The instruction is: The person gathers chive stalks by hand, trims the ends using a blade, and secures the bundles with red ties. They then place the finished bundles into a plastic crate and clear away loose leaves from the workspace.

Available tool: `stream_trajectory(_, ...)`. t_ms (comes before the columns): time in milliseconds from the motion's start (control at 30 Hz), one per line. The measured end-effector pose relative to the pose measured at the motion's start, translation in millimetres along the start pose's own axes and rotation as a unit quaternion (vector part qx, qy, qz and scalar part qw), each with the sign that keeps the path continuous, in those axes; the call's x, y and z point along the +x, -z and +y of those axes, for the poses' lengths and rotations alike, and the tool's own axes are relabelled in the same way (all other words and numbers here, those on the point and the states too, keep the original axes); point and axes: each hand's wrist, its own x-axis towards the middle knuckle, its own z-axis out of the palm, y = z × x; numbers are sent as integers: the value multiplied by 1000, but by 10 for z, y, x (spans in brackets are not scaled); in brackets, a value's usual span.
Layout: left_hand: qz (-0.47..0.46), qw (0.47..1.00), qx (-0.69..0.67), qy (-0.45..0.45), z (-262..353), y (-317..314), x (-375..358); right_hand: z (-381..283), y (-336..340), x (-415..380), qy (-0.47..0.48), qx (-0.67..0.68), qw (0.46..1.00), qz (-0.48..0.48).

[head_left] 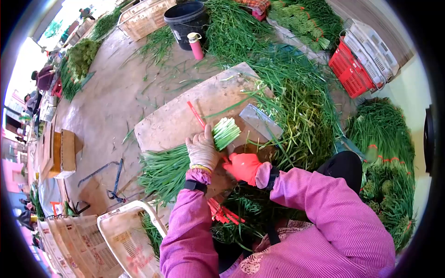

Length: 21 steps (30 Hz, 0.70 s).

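A bundle of garlic chives [167, 167] lies across the board, its pale cut ends [225, 133] pointing right and its leaves spreading left. My left hand [203, 150], in a whitish glove, is closed over the bundle near the cut ends. A red tie strip [195, 114] sticks up beyond my left fingers. My right hand [244, 167], in a red-orange glove, is closed beside the bundle, with a red strip end at its fingertips; red on red makes the grip hard to see. More red tie strips [222, 212] lie near my lap.
The wooden board [171, 123] carries a clear plastic sheet or box [261, 121]. Loose chives [296, 106] heap at the right. A black bucket [186, 21] and pink bottle [195, 46] stand beyond. Crates [132, 238] sit lower left, a red basket [350, 67] upper right, tied bundles [382, 129] far right.
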Motion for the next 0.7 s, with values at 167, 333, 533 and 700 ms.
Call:
stream_trajectory(167, 20, 1000, 1, -6, 94, 106, -47, -18, 55, 29, -63, 141, 979, -135)
stream_trajectory(333, 129, 990, 47, -32, 13, -189, -64, -38, 283, 62, 82, -77, 988, 109)
stream_trajectory(533, 46, 997, 60, 6, 63, -161, -28, -581, 769, 353, 188, -27, 974, 122)
stream_trajectory(700, -40, 999, 34, -3, 24, -148, 131, -462, 637, 726, 266, -130, 927, 229)
